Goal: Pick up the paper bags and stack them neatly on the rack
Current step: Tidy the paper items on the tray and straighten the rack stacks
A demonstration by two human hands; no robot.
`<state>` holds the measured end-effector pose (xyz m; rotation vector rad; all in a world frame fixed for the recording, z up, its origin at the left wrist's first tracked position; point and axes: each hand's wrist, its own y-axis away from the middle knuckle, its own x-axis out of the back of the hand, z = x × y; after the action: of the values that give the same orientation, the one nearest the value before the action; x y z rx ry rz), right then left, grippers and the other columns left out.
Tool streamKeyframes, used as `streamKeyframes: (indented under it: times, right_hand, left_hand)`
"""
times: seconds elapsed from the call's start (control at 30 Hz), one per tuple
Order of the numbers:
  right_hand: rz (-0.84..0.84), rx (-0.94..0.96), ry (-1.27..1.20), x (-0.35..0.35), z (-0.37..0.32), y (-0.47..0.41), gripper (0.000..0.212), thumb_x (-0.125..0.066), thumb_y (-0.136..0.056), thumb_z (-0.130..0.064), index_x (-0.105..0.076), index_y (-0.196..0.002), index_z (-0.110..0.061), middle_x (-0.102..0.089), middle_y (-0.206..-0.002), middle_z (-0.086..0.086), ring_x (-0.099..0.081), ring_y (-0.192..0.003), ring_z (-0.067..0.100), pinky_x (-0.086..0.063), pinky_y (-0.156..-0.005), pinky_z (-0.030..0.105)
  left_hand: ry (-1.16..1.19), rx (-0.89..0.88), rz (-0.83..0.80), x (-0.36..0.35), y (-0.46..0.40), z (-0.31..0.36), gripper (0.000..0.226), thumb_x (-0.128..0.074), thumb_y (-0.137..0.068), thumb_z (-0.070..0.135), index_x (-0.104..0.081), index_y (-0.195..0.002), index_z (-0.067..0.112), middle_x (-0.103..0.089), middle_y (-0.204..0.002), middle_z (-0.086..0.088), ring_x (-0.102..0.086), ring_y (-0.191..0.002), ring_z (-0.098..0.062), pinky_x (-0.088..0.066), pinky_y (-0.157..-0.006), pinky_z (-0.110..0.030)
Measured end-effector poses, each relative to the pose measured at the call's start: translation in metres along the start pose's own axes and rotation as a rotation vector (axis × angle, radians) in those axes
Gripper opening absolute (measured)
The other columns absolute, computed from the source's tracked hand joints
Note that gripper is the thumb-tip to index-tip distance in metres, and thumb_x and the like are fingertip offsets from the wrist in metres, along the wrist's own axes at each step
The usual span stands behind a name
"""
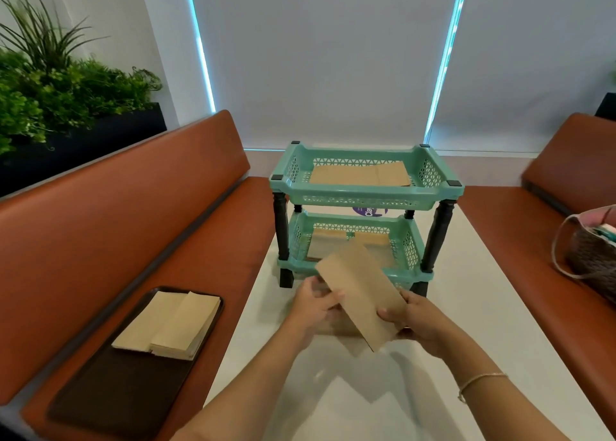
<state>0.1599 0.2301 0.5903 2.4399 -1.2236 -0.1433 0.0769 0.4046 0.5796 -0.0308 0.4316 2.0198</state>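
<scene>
Holding a flat brown paper bag point(360, 294) between both hands, the person keeps it in the air above the white table point(500, 334), just in front of the teal two-tier rack point(365, 204). The left hand point(315, 309) pinches the bag's left edge with curled fingers, and the right hand point(413, 322) grips its lower right part, thumb on top. Two hands on opposite sides probably serve to keep the thin paper flat and square it before it goes in. The bag's long axis runs diagonally, from upper left near the rack's lower tier point(405, 274) down to lower right toward the person; it is tilted, not yet lined up with either tier. Bags already lie flat in the upper tier point(360, 174) and in the lower one. A further stack of paper bags point(170, 325) waits on a dark tray point(110, 404) on the orange bench seat point(233, 240) to the left, within easy reach for the next pick. A woven handbag point(593, 250) sits on the right bench.
</scene>
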Motion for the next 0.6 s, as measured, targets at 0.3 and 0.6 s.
streamKeyframes:
  times: [0.3,0.6]
  right_hand:
    - [0.139,-0.091,0.111,-0.005,-0.035,-0.041,0.014,-0.068,-0.084,-0.019,-0.061,-0.093,-0.011,-0.064,-0.082,0.007,-0.057,-0.073,0.021,-0.045,-0.061,0.027]
    - [0.417,-0.133,0.455,0.021,-0.079,-0.112,0.029,-0.067,-0.081,-0.022,-0.053,-0.059,-0.01,-0.059,-0.061,0.008,-0.054,-0.054,0.021,-0.045,-0.056,0.025]
  left_hand:
    - [-0.533,0.024,-0.031,-0.039,-0.041,0.023,0.034,-0.059,-0.091,0.017,-0.055,-0.124,0.015,-0.062,-0.122,-0.004,-0.056,-0.112,-0.023,-0.045,-0.1,-0.04]
    - [-0.934,0.052,0.099,-0.074,-0.111,0.074,0.046,-0.066,-0.087,0.026,-0.052,-0.125,0.004,-0.058,-0.126,-0.009,-0.056,-0.114,-0.025,-0.047,-0.092,-0.027]
